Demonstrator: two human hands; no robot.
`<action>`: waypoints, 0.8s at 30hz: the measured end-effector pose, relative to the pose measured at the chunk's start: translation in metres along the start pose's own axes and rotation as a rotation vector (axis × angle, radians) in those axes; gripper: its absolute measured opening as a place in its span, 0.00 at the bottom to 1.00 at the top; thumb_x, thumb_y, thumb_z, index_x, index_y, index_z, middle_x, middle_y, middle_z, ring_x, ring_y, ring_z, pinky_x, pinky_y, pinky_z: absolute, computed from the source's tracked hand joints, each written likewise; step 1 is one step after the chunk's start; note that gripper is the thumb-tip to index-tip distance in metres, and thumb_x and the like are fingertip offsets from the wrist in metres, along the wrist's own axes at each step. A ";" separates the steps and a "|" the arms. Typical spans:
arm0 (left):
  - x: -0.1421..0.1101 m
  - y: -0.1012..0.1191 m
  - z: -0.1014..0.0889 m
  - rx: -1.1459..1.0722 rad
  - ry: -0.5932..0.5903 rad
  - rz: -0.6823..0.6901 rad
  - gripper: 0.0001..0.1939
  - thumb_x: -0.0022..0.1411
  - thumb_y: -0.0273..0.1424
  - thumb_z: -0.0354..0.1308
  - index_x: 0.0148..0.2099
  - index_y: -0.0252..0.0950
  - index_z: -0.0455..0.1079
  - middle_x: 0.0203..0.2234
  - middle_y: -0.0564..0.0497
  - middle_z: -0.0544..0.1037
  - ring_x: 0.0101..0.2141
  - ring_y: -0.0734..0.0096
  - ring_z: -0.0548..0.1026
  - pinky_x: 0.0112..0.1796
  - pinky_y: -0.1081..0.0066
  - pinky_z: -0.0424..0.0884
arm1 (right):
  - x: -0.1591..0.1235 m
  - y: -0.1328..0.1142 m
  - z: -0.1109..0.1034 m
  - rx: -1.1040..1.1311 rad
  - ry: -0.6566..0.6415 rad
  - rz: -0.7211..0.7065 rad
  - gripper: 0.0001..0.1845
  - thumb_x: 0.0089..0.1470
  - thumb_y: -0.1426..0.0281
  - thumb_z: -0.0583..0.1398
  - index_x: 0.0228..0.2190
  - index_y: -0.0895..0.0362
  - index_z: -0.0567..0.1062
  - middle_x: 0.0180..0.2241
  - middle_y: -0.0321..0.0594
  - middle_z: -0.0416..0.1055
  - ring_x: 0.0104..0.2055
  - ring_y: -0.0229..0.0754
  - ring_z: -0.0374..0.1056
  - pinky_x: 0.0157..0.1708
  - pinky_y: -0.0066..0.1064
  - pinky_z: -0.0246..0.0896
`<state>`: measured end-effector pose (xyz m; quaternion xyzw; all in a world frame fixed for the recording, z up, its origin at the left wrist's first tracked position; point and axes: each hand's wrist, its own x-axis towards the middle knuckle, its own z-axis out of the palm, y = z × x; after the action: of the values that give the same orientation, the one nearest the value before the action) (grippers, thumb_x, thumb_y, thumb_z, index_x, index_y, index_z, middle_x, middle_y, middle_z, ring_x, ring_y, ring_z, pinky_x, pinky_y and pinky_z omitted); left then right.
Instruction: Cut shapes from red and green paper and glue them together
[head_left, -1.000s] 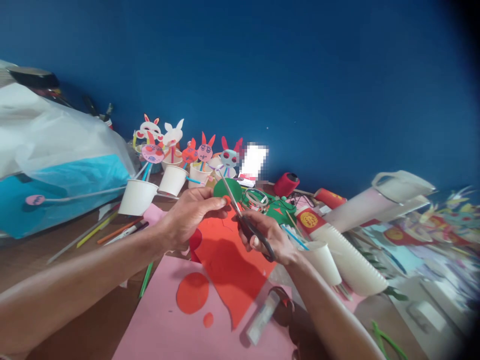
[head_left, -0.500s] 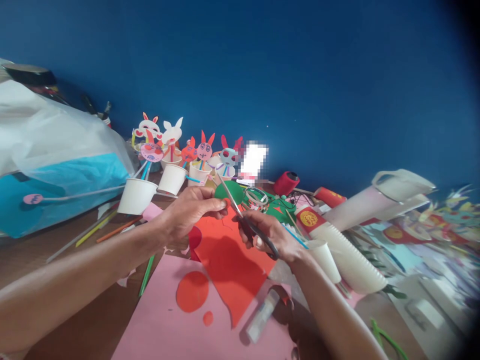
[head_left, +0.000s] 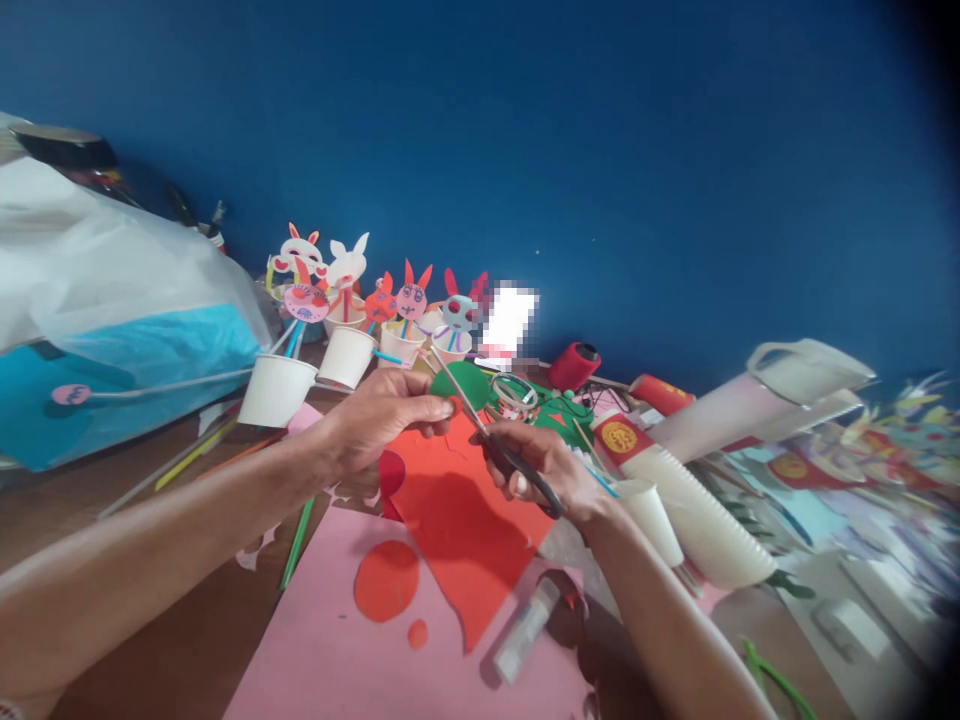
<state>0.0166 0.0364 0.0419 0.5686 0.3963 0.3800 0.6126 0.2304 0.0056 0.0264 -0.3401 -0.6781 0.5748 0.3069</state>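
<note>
My left hand (head_left: 397, 410) pinches a small orange-red paper piece (head_left: 457, 405) between thumb and fingers. A pair of scissors (head_left: 525, 468) with black handles is gripped in my right hand (head_left: 544, 460). Its blades point up and left, right beside the pinched piece. A green paper circle (head_left: 469, 383) shows behind the blades; whether it is touched I cannot tell. Below both hands lies a large orange-red sheet (head_left: 472, 530), partly over a pink sheet (head_left: 300, 640). On the pink sheet rest an orange-red circle (head_left: 386, 581) and a smaller orange-red dot (head_left: 418, 633).
A glue stick (head_left: 526, 632) lies on the pink sheet. Several paper-cup puppets, one in a white cup (head_left: 276, 390), line the back left. At right are stacked cups (head_left: 697, 510), a pitcher (head_left: 810, 370) and a red thread spool (head_left: 574, 367). A plastic bag (head_left: 135, 290) fills the left.
Both hands keep nearly the same pose, with the scissors beside the small paper piece. The whole view has shifted very slightly.
</note>
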 end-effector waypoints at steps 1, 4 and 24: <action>0.000 0.000 0.000 0.005 0.001 -0.003 0.05 0.49 0.31 0.58 0.27 0.34 0.72 0.20 0.50 0.74 0.24 0.72 0.69 0.29 0.71 0.62 | 0.000 0.000 -0.001 0.001 -0.003 0.003 0.30 0.40 0.54 0.62 0.41 0.61 0.68 0.24 0.36 0.62 0.23 0.33 0.57 0.22 0.26 0.54; 0.001 -0.001 0.000 0.003 -0.004 -0.002 0.05 0.48 0.31 0.58 0.26 0.35 0.72 0.18 0.51 0.73 0.24 0.73 0.69 0.29 0.71 0.62 | 0.000 0.000 -0.003 -0.024 -0.032 0.003 0.30 0.41 0.54 0.61 0.42 0.61 0.67 0.25 0.37 0.62 0.25 0.34 0.58 0.23 0.26 0.55; 0.001 0.003 0.000 0.050 -0.026 -0.013 0.07 0.49 0.28 0.57 0.21 0.35 0.71 0.16 0.51 0.72 0.20 0.76 0.65 0.24 0.73 0.59 | 0.001 0.004 -0.003 -0.093 -0.007 0.009 0.30 0.40 0.54 0.62 0.42 0.61 0.68 0.24 0.36 0.62 0.24 0.34 0.56 0.23 0.26 0.52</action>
<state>0.0173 0.0377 0.0448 0.5861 0.4014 0.3583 0.6058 0.2332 0.0084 0.0229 -0.3552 -0.7036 0.5452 0.2855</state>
